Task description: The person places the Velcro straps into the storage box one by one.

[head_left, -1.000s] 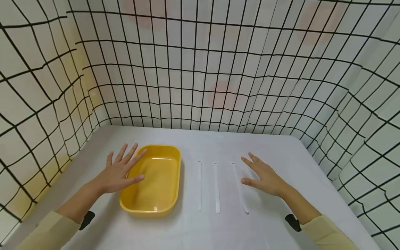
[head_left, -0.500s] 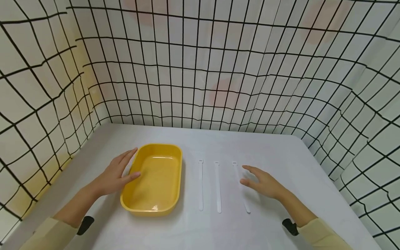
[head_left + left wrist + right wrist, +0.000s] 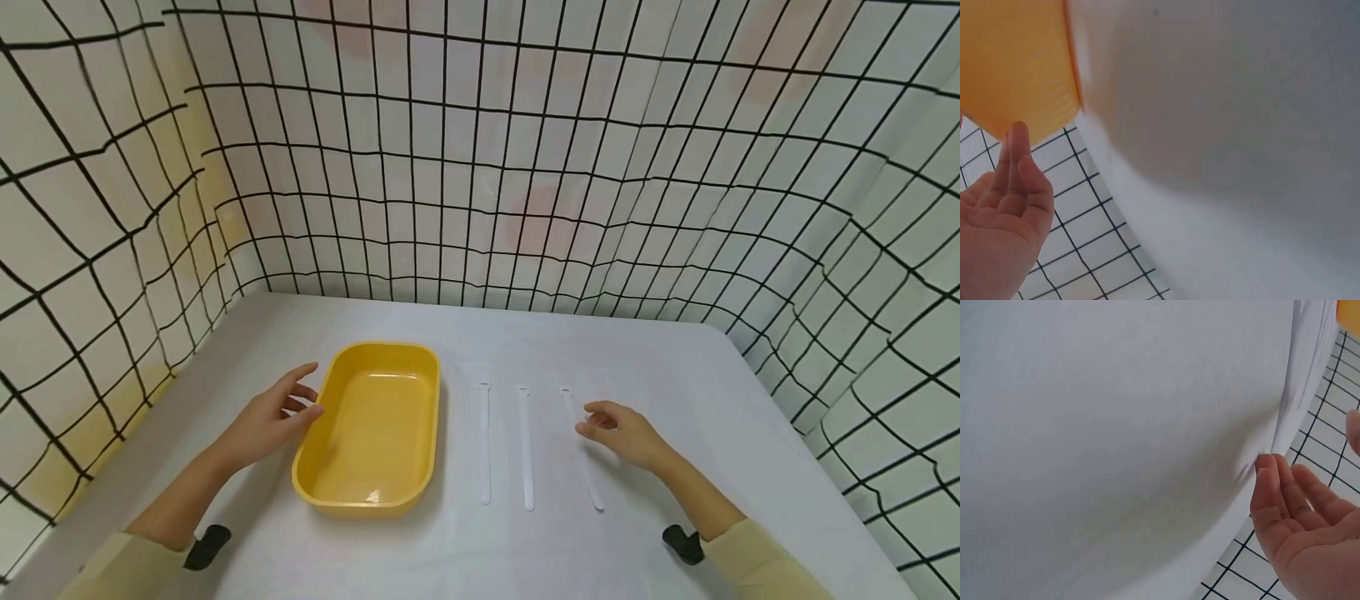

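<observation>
Head view: right strip (image 3: pixel 591 479) lies on the table (image 3: pixel 465 558), just left of the right hand (image 3: pixel 628 437), loosely curled and empty.
Leftward are two more strips (image 3: pixel 527 450), then the tray (image 3: pixel 375 442); at its left rim, the left hand (image 3: pixel 262 427), fingers part-bent, holds nothing.

white table (image 3: pixel 465 550): yellow tray (image 3: pixel 369 442), three white strips (image 3: pixel 527 450)
</observation>
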Available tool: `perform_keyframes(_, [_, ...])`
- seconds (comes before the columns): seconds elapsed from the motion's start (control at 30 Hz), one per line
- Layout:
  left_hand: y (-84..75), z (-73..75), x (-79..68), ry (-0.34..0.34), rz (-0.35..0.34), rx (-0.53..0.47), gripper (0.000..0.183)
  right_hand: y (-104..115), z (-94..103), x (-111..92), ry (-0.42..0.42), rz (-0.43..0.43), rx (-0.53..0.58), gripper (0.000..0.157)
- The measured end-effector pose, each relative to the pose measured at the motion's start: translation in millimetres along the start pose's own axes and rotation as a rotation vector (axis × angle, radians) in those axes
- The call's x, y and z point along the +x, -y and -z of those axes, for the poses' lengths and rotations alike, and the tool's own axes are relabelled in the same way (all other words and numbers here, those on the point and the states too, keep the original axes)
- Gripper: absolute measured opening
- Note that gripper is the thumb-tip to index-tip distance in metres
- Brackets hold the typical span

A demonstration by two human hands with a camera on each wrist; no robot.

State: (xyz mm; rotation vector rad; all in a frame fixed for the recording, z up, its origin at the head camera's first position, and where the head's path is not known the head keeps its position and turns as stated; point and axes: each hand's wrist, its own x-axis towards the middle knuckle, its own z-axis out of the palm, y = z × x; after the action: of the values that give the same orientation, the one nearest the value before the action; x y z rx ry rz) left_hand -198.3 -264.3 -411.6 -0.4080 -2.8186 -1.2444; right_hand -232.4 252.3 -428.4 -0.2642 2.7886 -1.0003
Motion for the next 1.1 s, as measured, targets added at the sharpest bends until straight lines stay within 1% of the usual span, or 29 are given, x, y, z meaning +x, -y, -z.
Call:
perform_keyframes(0.07, [1.1, 0.1, 0.4, 0.008, 0.006, -0.048, 0.062, 0, -2.1, 2, -0.018, -0.012, 0.002, 0.055])
perform_keyframes(0.23, [5.3, 1.2, 0.7, 0.037, 0.021, -0.213, 0.058, -1, -6.8, 5, -0.064, -0.037, 0.011, 0.048])
perform_keyframes(0.33, [8.0, 1.2, 1.0, 0.046, 0.021, -0.260, 0.055, -1, -8.7, 6, -0.079, -0.044, 0.018, 0.046])
perform_keyframes(0.6, [12.8, 0.6, 1.6, 0.058, 0.047, -0.311, 0.051, 0, -11.5, 9, -0.082, -0.063, 0.032, 0.041])
perform_keyframes(0.83, [14.0, 1.5, 1.1, 0.065, 0.055, -0.330, 0.049, 7, -13.2, 11, -0.082, -0.077, 0.038, 0.039])
perform_keyframes(1.1, [17.0, 1.9, 0.6, 0.067, 0.074, -0.325, 0.050, 12, -17.3, 14, -0.102, -0.155, 0.051, 0.040])
